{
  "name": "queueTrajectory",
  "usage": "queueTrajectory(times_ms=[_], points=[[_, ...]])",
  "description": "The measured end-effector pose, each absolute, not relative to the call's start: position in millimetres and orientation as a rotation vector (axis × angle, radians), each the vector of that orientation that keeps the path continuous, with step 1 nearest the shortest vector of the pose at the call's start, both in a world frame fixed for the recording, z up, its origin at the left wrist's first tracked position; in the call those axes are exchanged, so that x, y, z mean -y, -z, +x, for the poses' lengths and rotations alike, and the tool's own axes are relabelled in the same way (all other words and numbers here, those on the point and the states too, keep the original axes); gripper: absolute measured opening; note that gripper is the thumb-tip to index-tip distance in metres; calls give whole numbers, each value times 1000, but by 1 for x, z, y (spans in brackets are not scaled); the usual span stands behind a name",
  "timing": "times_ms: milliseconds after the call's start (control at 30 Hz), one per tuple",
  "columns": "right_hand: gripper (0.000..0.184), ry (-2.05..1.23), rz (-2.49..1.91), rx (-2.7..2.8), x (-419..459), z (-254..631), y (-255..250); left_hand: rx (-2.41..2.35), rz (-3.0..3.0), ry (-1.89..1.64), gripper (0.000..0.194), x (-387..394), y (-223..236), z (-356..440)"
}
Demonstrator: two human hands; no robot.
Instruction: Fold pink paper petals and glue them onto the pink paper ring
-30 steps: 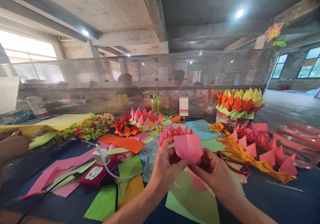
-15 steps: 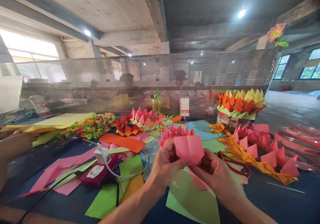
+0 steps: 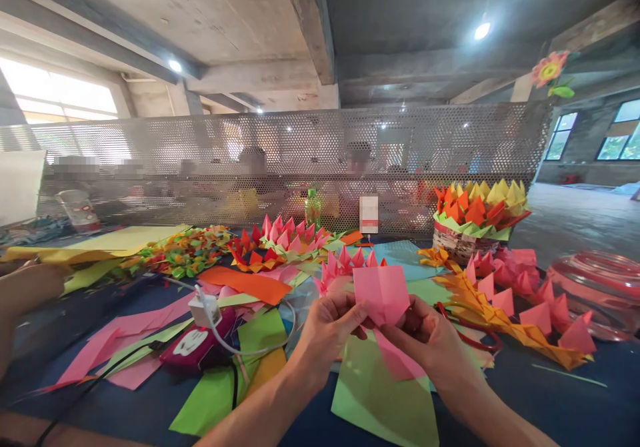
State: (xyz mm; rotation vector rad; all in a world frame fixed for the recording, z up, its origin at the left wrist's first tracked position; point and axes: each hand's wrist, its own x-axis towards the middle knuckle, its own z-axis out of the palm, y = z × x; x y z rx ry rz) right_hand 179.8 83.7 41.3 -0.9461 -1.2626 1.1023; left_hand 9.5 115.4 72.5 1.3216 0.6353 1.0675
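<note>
Between my two hands is a pink sheet of paper (image 3: 383,290), creased down the middle, its lower corners folded in. My left hand (image 3: 336,320) pinches its lower left edge between thumb and fingers. On the lower right, my right hand (image 3: 421,330) grips it, thumb in front and the other fingers partly hidden behind. Below lie another pink paper piece (image 3: 397,359) and a light green sheet (image 3: 385,400). Just behind the held paper stands a row of pink folded points (image 3: 345,265).
At left, a purple power block (image 3: 197,344) with a white charger (image 3: 204,308) and cables lies among coloured papers. Red-handled scissors (image 3: 480,340) lie right of my hand, near orange and pink folded chains (image 3: 515,320). Another person's hand (image 3: 37,277) is at far left.
The pink paper has risen slightly and shows more of its face. My left hand has shifted down a little along its edge; my right hand stays nearly in place.
</note>
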Motion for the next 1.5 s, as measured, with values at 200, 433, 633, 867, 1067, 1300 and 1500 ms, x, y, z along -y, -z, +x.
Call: queueTrajectory(times_ms=[200, 433, 633, 867, 1067, 1300, 1500], points=[[36, -1078, -970, 1293, -82, 179, -43, -678, 1332, -1066, 31, -114, -72, 9], [33, -1098, -934, 1304, -83, 179, -41, -701, 1340, -1083, 28, -117, -71, 10], [36, -1088, -960, 1315, -84, 180, -40, -714, 1343, -1097, 28, -120, -68, 11], [35, -1091, -995, 1331, -80, 176, -45, -786, 1389, -1135, 29, -118, -66, 13], [43, -1129, -965, 1308, -77, 172, -55, -902, 1528, -1156, 28, -117, -62, 15], [39, -970, -1142, 1304, -78, 173, -55, -929, 1583, -1147, 27, -112, -64, 15], [35, -986, -1153, 1296, -79, 174, -50, -855, 1592, -1145, 25, -112, -63, 16]])
